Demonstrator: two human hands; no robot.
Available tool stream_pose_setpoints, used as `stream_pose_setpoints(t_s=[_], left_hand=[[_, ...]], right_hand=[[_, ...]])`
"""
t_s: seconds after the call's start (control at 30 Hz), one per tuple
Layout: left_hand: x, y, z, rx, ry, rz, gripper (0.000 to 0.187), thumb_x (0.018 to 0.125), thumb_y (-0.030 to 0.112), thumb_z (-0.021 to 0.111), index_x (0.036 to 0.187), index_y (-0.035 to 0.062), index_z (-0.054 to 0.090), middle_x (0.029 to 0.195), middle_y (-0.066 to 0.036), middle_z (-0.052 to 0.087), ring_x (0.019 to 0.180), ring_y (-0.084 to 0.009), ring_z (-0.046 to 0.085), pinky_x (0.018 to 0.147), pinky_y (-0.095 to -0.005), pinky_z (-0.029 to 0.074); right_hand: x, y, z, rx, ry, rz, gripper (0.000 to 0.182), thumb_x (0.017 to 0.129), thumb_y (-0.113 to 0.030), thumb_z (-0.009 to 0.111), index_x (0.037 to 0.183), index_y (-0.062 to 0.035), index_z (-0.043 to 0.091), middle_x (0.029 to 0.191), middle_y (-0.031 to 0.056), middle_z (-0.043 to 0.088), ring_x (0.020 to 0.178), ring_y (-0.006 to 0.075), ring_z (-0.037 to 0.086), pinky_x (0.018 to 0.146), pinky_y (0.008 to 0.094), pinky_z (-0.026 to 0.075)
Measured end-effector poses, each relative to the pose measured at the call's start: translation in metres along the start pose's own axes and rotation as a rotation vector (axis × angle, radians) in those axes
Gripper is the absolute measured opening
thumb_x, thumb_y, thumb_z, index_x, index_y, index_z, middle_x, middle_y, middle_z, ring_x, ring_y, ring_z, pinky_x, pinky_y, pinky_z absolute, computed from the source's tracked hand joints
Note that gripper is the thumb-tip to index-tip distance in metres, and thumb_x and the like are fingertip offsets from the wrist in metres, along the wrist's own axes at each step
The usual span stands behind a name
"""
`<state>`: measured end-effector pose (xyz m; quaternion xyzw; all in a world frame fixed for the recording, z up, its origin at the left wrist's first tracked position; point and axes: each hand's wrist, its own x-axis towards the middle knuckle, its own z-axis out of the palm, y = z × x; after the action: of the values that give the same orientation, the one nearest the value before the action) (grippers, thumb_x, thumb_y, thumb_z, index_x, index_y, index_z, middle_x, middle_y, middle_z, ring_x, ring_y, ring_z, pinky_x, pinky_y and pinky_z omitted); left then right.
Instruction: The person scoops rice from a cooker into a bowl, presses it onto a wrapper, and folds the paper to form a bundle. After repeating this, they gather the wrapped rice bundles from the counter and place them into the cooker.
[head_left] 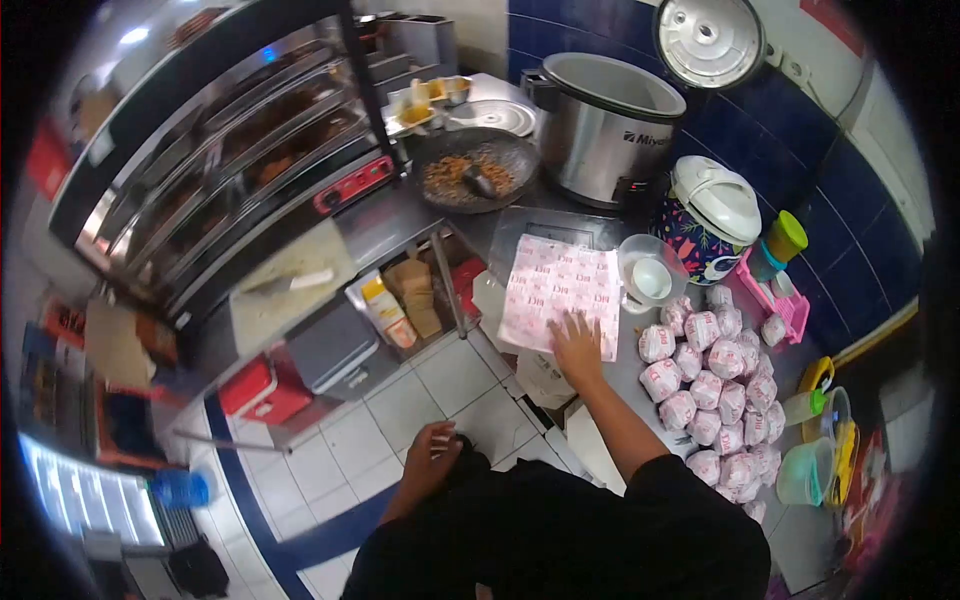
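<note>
My right hand [577, 350] lies with fingers spread on the lower edge of a stack of white wrapping paper [555, 285] printed in pink. The stack rests on the steel counter. Low over the tiled floor, my left hand [430, 453] is held near my body with its fingers curled in, and nothing shows in it. Right of the paper is a clear plastic bowl [640, 250] with a small white bowl [651, 280] inside. A big pile of round bundles [705, 388] in the same printed paper covers the counter beside my right arm.
A large open rice cooker [610, 130] and a flower-patterned rice container [705, 220] stand at the back. Left of them sits a wok [475, 165] with food and a ladle. A glass display warmer [250, 150] and a cutting board [290, 285] with a knife are further left.
</note>
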<state>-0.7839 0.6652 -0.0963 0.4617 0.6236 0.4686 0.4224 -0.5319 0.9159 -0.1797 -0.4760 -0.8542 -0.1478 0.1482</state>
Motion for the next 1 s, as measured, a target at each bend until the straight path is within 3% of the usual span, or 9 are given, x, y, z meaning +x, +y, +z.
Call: stream_pose_setpoints(t_s=[0.13,0.2,0.4,0.57,0.7,0.83,0.87,0.93,1.0], left_hand=[[0.161,-0.004,-0.009,0.185,-0.292,0.034,0.046,0.083,0.022,0.067,0.121,0.0042,0.046,0.109,-0.013,0.055,0.098,-0.0227,0.057,0.084,-0.0338,0.048],[0.238,-0.023,0.014,0.101,-0.226,0.131,0.051,0.082,0.024,0.069,0.122,0.0042,0.045,0.112,-0.018,0.053,0.105,-0.0282,0.054,0.085,-0.0385,0.047],[0.367,0.005,0.083,0.581,-0.129,0.487,0.044,0.081,0.021,0.066,0.119,0.0036,0.050,0.116,-0.023,0.051,0.108,-0.0401,0.050,0.093,-0.0450,0.039],[0.402,-0.025,0.081,0.359,-0.011,0.349,0.045,0.085,0.028,0.061,0.122,0.0047,0.051,0.112,-0.021,0.053,0.107,-0.0388,0.050,0.092,-0.0453,0.039],[0.411,-0.018,0.071,0.331,-0.187,0.260,0.048,0.085,0.035,0.059,0.122,0.0050,0.051,0.111,-0.021,0.054,0.103,-0.0390,0.053,0.088,-0.0478,0.042],[0.415,0.052,0.057,0.910,-0.520,0.297,0.057,0.083,0.048,0.058,0.121,0.0064,0.054,0.110,-0.022,0.056,0.094,-0.0400,0.058,0.080,-0.0485,0.046],[0.420,0.062,0.057,1.079,-0.661,0.355,0.060,0.082,0.052,0.058,0.122,0.0071,0.054,0.107,-0.021,0.058,0.091,-0.0408,0.060,0.078,-0.0481,0.047],[0.430,0.099,0.069,1.226,-0.796,0.239,0.061,0.082,0.053,0.057,0.123,0.0081,0.053,0.103,-0.021,0.060,0.091,-0.0404,0.060,0.078,-0.0465,0.048],[0.447,0.132,0.080,1.368,-0.935,0.114,0.062,0.082,0.054,0.056,0.124,0.0091,0.052,0.098,-0.021,0.062,0.091,-0.0400,0.061,0.078,-0.0449,0.049]], right_hand=[[0.022,0.001,-0.031,0.201,-0.231,0.052,0.062,0.080,-0.032,0.063,0.136,-0.0203,0.040,0.141,0.0103,0.038,0.131,0.0315,0.033,0.105,0.0596,0.021],[0.024,0.001,-0.035,0.214,-0.266,0.011,0.068,0.075,-0.026,0.068,0.136,-0.0194,0.040,0.140,0.0098,0.039,0.131,0.0317,0.033,0.103,0.0611,0.024],[0.029,0.016,-0.033,0.500,0.091,0.244,0.048,0.071,-0.007,0.064,0.119,-0.0077,0.058,0.106,0.0111,0.064,0.095,0.0268,0.062,0.080,0.0366,0.051],[0.074,0.025,-0.044,0.394,0.244,0.276,0.048,0.076,-0.021,0.066,0.119,-0.0044,0.057,0.111,0.0096,0.063,0.101,0.0260,0.061,0.086,0.0338,0.050],[0.101,0.016,-0.031,0.264,-0.086,0.275,0.042,0.077,-0.022,0.065,0.117,-0.0100,0.060,0.115,0.0059,0.062,0.116,0.0264,0.052,0.105,0.0435,0.033],[0.130,0.048,-0.064,0.526,0.105,0.494,0.042,0.067,-0.024,0.070,0.105,-0.0081,0.063,0.099,0.0092,0.062,0.099,0.0313,0.055,0.091,0.0452,0.038],[0.129,0.061,-0.063,0.439,0.390,0.676,0.034,0.067,-0.021,0.068,0.097,-0.0060,0.062,0.092,0.0106,0.060,0.088,0.0321,0.054,0.081,0.0449,0.038],[0.141,0.091,-0.081,-0.094,0.282,0.950,0.038,0.069,-0.024,0.069,0.101,-0.0068,0.059,0.094,0.0116,0.054,0.092,0.0306,0.049,0.081,0.0486,0.035],[0.137,0.110,-0.080,-0.140,0.116,1.051,0.031,0.071,-0.023,0.068,0.096,-0.0068,0.061,0.099,0.0106,0.053,0.098,0.0296,0.047,0.083,0.0503,0.033]])
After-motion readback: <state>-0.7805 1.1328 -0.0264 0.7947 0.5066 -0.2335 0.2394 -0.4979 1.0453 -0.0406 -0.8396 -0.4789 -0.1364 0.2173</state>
